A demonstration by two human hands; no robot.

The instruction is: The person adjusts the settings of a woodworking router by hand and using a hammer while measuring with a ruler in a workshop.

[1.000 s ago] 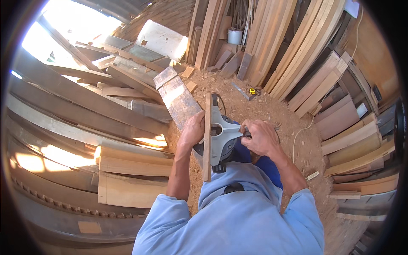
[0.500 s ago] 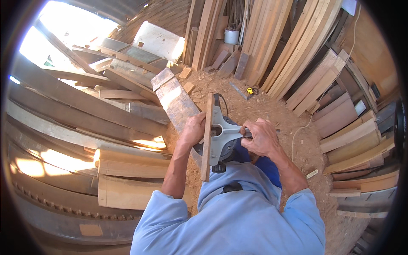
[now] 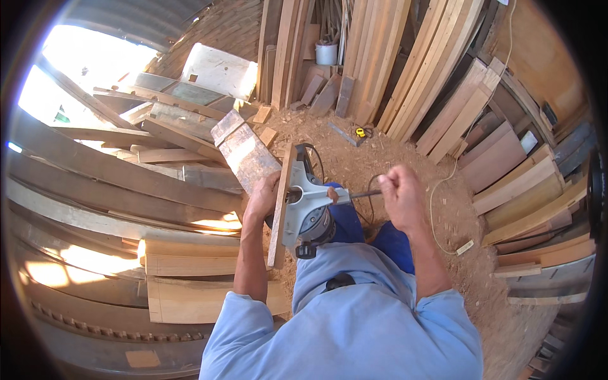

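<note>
A grey-and-black metal router (image 3: 310, 206) sits tipped sideways. A brown wooden strip (image 3: 282, 209) spans its base; a thin dark rod (image 3: 366, 194) points rightward.

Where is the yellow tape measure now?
In the head view, the yellow tape measure lies on the floor, upper right of centre, beside the grey metal strip.

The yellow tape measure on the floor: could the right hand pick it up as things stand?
Probably not: the tape measure lies on the floor, ahead of the right hand, which seems closed on a metal rod. Otherwise, nothing visible blocks the way.
</note>
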